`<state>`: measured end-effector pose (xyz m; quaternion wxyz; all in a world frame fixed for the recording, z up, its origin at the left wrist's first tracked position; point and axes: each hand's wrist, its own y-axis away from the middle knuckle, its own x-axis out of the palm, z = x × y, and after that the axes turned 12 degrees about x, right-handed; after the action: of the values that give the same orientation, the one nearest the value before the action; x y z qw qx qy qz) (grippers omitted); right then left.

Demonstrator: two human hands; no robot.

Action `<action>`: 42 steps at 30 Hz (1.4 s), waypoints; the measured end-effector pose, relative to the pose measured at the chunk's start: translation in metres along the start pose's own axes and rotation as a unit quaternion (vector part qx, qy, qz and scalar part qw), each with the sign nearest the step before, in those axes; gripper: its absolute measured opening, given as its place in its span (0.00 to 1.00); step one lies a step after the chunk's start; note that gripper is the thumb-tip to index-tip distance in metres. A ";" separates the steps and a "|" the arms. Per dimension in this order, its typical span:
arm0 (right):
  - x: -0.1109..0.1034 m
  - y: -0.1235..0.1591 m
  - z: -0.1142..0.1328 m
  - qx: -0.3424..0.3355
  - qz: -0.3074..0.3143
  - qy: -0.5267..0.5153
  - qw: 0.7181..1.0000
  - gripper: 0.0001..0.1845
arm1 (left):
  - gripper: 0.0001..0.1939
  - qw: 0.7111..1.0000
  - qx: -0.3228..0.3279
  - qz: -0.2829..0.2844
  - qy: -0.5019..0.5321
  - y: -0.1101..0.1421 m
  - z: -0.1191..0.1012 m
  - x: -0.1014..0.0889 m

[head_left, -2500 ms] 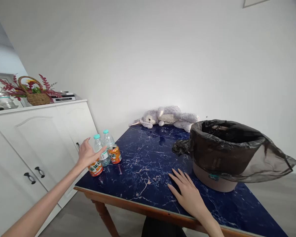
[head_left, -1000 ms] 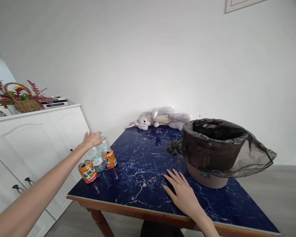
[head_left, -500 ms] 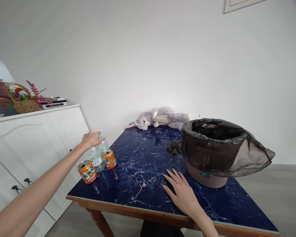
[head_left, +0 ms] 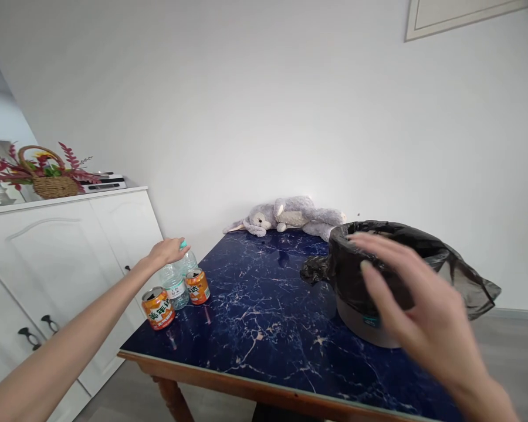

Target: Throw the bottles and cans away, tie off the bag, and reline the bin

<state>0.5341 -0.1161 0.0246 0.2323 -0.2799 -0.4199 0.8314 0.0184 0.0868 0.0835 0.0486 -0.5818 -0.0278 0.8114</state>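
Observation:
My left hand [head_left: 168, 251] reaches over two clear plastic bottles at the table's left side, its fingers closed at the top of the rear bottle [head_left: 190, 262], by the teal cap. The front bottle [head_left: 176, 291] carries a white label, and its top is hidden under my hand. An orange drink can [head_left: 158, 309] stands before the bottles and another orange can [head_left: 198, 286] to their right. My right hand [head_left: 426, 310], slightly blurred, is raised in front of the trash bin [head_left: 365, 328], fingers stretched and thumb apart, holding nothing. A black trash bag [head_left: 347, 275] lines the bin and hangs over its rim.
A grey plush rabbit [head_left: 290, 217] lies along the far edge of the blue marbled table [head_left: 255, 328], against the wall. To the left, a white cabinet [head_left: 66, 258] bears a wicker basket [head_left: 55, 187] of artificial flowers.
My right hand has lifted off the tabletop and moved right and up, in front of the bin. My left hand stays at the bottles. The view has shifted slightly.

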 end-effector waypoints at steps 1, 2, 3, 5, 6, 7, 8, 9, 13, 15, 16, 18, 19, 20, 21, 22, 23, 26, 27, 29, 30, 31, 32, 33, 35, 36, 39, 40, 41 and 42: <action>-0.007 -0.012 -0.006 0.003 -0.022 0.033 0.999 0.20 | 0.36 1.000 0.002 0.001 0.002 0.000 0.000 -0.001; -0.012 -0.021 -0.016 0.011 -0.031 0.071 0.997 0.20 | 0.36 1.000 0.003 0.001 0.005 0.000 0.000 -0.002; -0.014 -0.028 -0.028 0.012 -0.028 0.114 0.993 0.22 | 0.36 1.000 0.003 0.000 0.008 0.000 0.001 -0.002; -0.012 -0.035 -0.055 0.004 0.014 0.195 0.981 0.29 | 0.35 1.000 0.005 -0.003 0.013 0.000 0.002 -0.003; -0.010 -0.035 -0.066 0.005 0.032 0.225 0.974 0.32 | 0.35 1.000 0.005 -0.005 0.016 0.000 0.003 -0.002; -0.006 -0.033 -0.076 0.005 0.043 0.246 0.968 0.33 | 0.35 1.000 0.007 -0.007 0.018 0.000 0.003 -0.001; -0.003 -0.030 -0.083 0.002 0.045 0.262 0.964 0.35 | 0.34 1.000 0.008 -0.009 0.020 0.000 0.004 0.000; 0.001 -0.027 -0.087 -0.003 0.042 0.274 0.961 0.36 | 0.34 1.000 0.010 -0.010 0.021 0.000 0.005 0.001; 0.007 -0.019 -0.088 -0.036 0.024 0.309 0.950 0.38 | 0.34 0.999 0.014 -0.016 0.030 -0.002 0.009 0.005; 0.009 -0.019 -0.085 -0.039 0.025 0.311 0.949 0.38 | 0.33 0.999 0.015 -0.020 0.033 -0.003 0.010 0.007; 0.010 -0.020 -0.084 -0.036 0.030 0.305 0.951 0.38 | 0.33 0.999 0.015 -0.022 0.034 -0.003 0.010 0.007; 0.015 -0.022 -0.079 -0.025 0.047 0.285 0.957 0.36 | 0.33 0.999 0.014 -0.025 0.035 -0.004 0.011 0.007; 0.019 -0.023 -0.075 -0.020 0.059 0.273 0.960 0.34 | 0.34 0.999 0.013 -0.025 0.036 -0.004 0.011 0.007; 0.025 -0.024 -0.070 -0.018 0.073 0.261 0.963 0.32 | 0.33 0.999 0.012 -0.025 0.037 -0.004 0.011 0.007; 0.031 -0.025 -0.063 -0.017 0.086 0.246 0.965 0.30 | 0.33 0.999 0.012 -0.024 0.037 -0.004 0.010 0.006; 0.038 -0.026 -0.055 -0.018 0.099 0.229 0.968 0.29 | 0.33 0.999 0.013 -0.023 0.037 -0.004 0.010 0.006; 0.046 -0.026 -0.046 -0.021 0.114 0.209 0.971 0.27 | 0.33 0.999 0.013 -0.021 0.037 -0.005 0.010 0.005; 0.072 -0.029 -0.020 -0.034 0.161 0.137 0.977 0.25 | 0.33 0.999 0.014 -0.018 0.034 -0.006 0.009 0.004; 0.081 -0.030 -0.012 -0.038 0.174 0.117 0.977 0.25 | 0.33 0.999 0.014 -0.018 0.033 -0.007 0.008 0.004; 0.097 -0.031 0.000 -0.044 0.185 0.089 0.978 0.24 | 0.33 0.999 0.016 -0.020 0.031 -0.009 0.006 0.004; 0.104 -0.032 0.005 -0.048 0.182 0.080 0.979 0.24 | 0.33 0.999 0.018 -0.022 0.031 -0.010 0.006 0.004; 0.111 -0.031 0.008 -0.053 0.178 0.071 0.980 0.25 | 0.33 0.999 0.021 -0.023 0.031 -0.011 0.005 0.004; 0.116 -0.031 0.010 -0.058 0.172 0.062 0.981 0.24 | 0.32 0.999 0.024 -0.025 0.032 -0.012 0.004 0.003; 0.121 -0.031 0.011 -0.063 0.167 0.054 0.982 0.24 | 0.31 0.999 0.027 -0.027 0.033 -0.012 0.003 0.003; 0.128 -0.032 0.012 -0.073 0.163 0.042 0.983 0.24 | 0.29 0.998 0.032 -0.030 0.034 -0.014 0.002 0.001; 0.130 -0.033 0.012 -0.078 0.164 0.039 0.983 0.23 | 0.29 0.998 0.034 -0.030 0.035 -0.014 0.002 0.000; 0.133 -0.038 0.010 -0.092 0.183 0.028 0.978 0.23 | 0.28 0.998 0.037 -0.027 0.033 -0.014 0.001 -0.002; 0.133 -0.040 0.009 -0.098 0.191 0.021 0.977 0.22 | 0.28 0.998 0.037 -0.026 0.033 -0.013 0.000 -0.003; 0.132 -0.042 0.008 -0.107 0.198 0.012 0.974 0.21 | 0.27 0.999 0.035 -0.026 0.031 -0.013 -0.001 -0.003; 0.131 -0.042 0.006 -0.121 0.202 0.004 0.972 0.18 | 0.27 0.999 0.034 -0.027 0.030 -0.012 -0.002 -0.003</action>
<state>0.4397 -0.0152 0.0272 0.0256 -0.3879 -0.4518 0.8029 0.0218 0.0982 0.0873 0.0913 -0.6028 -0.0147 0.7925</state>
